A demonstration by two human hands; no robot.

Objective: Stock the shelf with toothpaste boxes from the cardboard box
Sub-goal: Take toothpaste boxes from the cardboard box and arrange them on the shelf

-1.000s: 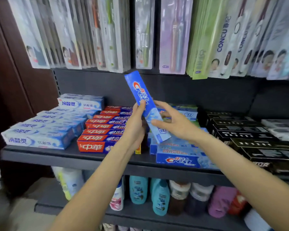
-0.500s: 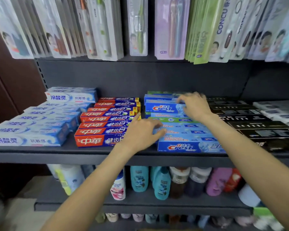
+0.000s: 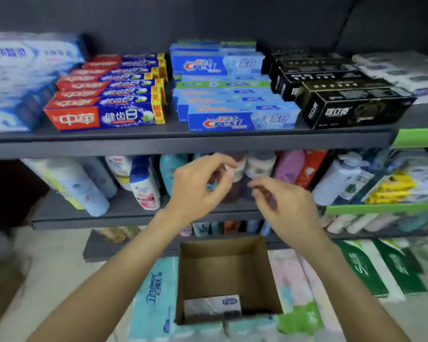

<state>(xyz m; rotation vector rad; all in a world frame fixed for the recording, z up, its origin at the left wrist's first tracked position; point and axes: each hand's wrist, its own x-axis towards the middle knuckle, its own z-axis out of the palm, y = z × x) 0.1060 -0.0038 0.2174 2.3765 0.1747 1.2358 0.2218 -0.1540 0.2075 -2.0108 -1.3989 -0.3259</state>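
Blue Crest toothpaste boxes lie stacked on the dark shelf, with one more Crest box on top at the back. Below, an open cardboard box stands on packs of tissue, with a pale box lying at its bottom. My left hand and my right hand hover empty between the shelf and the cardboard box, fingers loosely curled and apart.
Red and blue toothpaste boxes sit left of the Crest stack, black boxes on its right, pale blue boxes at far left. Shampoo bottles fill the lower shelf. Tissue packs lie on the floor around the cardboard box.
Both hands have placed the blue Crest box on the shelf stack, let go, and drawn back down empty. My view has tipped downward, showing the cardboard box.
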